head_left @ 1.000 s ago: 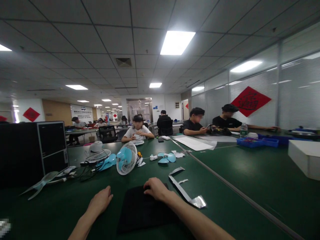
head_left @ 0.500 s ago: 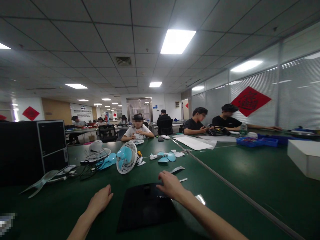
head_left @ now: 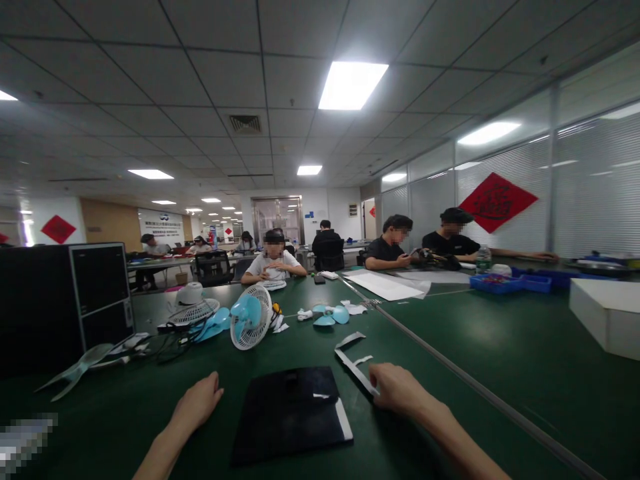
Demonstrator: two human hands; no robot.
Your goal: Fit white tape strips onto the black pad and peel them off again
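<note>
A green bench [head_left: 500,347] is seen from the wearer's own seat, with two bare hands held well apart over its near side. A flat black panel [head_left: 287,427] is laid on the bench between them, touched by neither; a white band [head_left: 343,419] is seen along its right edge. The left hand [head_left: 199,400] is rested to the left of the panel, its fingers curled inward; whether anything is held in it cannot be told. The right hand [head_left: 399,388] is placed to the right of the panel, its fingers bent at the near end of a pale, bent strip [head_left: 354,368]; whether the strip is pinched or only touched cannot be made out. Farther back, a white fan cage [head_left: 259,333] with light blue blades [head_left: 246,311] is tilted on its rim, and a separate light blue fan blade [head_left: 324,321] is set to its right. At the left, a black computer tower [head_left: 103,287] is stood on the bench, with a pale curved piece [head_left: 75,372] in front of it. Large white sheets [head_left: 383,285] are spread toward the far side; blue trays [head_left: 495,285] and a white box [head_left: 603,310] are placed to the right. Across the bench, a person in a white shirt [head_left: 277,267] is seated, and two people in black are seated farther right.
</note>
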